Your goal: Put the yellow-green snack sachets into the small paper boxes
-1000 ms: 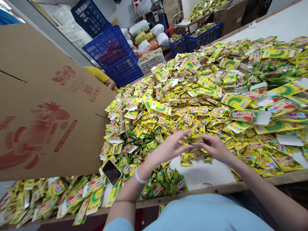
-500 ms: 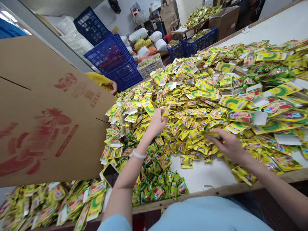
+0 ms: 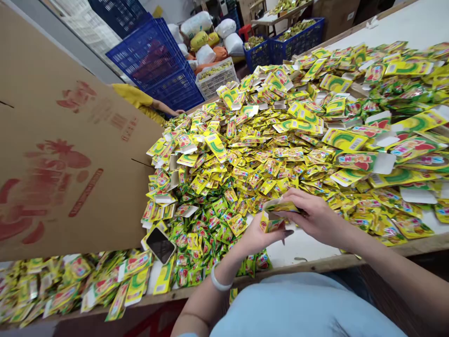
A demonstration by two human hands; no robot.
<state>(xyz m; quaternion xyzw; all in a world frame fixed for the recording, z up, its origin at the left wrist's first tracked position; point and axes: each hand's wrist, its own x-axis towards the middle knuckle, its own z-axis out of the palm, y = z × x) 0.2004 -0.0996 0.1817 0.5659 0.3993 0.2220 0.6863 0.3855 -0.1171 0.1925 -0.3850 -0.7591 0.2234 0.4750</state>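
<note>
My left hand (image 3: 255, 239), a white band on its wrist, is closed around a small yellow-and-green carton (image 3: 268, 222) whose white inner flap shows at the open end. My right hand (image 3: 317, 217) meets it from the right, its fingers closed on yellow candy packets (image 3: 286, 206) at the carton's mouth. How many packets it holds is hidden by the fingers. Beneath both hands lies the near edge of a wide heap of small yellow packets (image 3: 271, 167). Green packets (image 3: 210, 224) are piled to the left of my left hand.
A large brown cardboard box (image 3: 115, 201) stands at left. A phone (image 3: 160, 245) lies near the table edge (image 3: 315, 267). More flat cartons (image 3: 354, 160) are heaped at right. Blue crates (image 3: 175, 89) stand behind, near a co-worker's yellow sleeve (image 3: 135, 97).
My left hand has come back from the heap toward me with a carton. My right hand has moved left with its packets, and the two hands now meet.
</note>
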